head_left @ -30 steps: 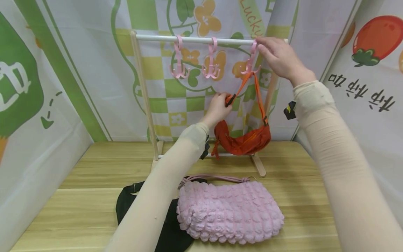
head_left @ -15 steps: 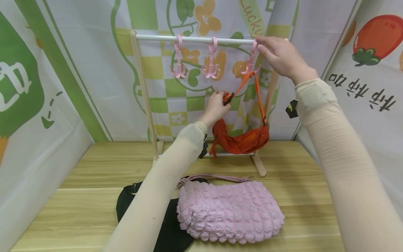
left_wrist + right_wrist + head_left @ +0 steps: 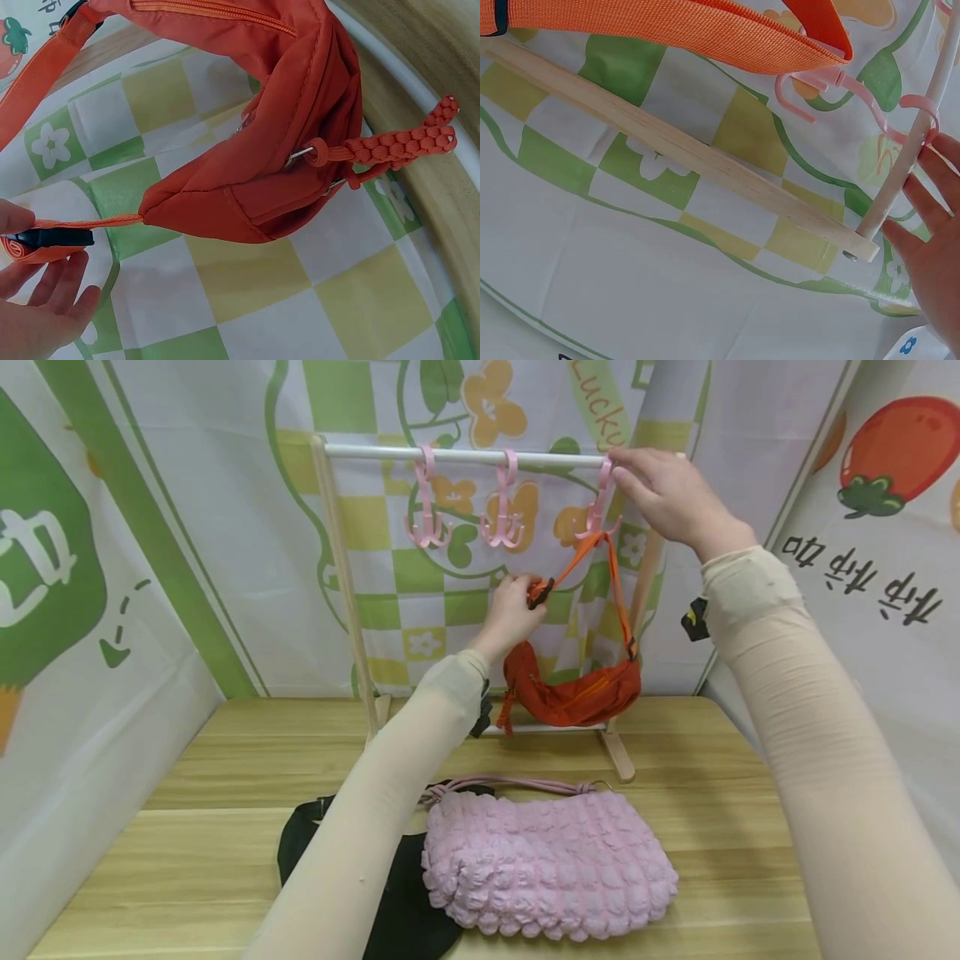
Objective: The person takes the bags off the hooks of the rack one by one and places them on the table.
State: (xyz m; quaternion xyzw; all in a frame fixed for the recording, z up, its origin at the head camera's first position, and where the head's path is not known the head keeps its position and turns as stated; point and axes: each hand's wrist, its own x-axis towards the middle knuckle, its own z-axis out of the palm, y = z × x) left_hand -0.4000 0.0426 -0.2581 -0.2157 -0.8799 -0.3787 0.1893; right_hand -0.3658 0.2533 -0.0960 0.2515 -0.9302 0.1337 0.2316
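Observation:
An orange-red crossbody bag (image 3: 581, 700) hangs by its strap (image 3: 727, 37) from the rightmost pink hook (image 3: 595, 517) on a white rail. My left hand (image 3: 512, 612) pinches the strap beside its black buckle (image 3: 56, 238), drawing that side out to the left. In the left wrist view the strap looks folded or rolled at the fingers, and a braided orange zipper pull (image 3: 397, 146) dangles from the bag. My right hand (image 3: 671, 497) is up at the rail (image 3: 900, 165), its extended fingers touching near the top of that hook.
Two more pink hooks (image 3: 428, 518) hang bare on the rail. The wooden rack (image 3: 347, 585) stands at the back of the table. A pink puffy bag (image 3: 551, 864) lies in front, partly over a black bag (image 3: 412, 902). Printed cloth walls (image 3: 885, 693) enclose the table.
My left hand has shifted slightly left with the strap, and the orange-red bag has swung a little left with it. The right hand stays at the rail.

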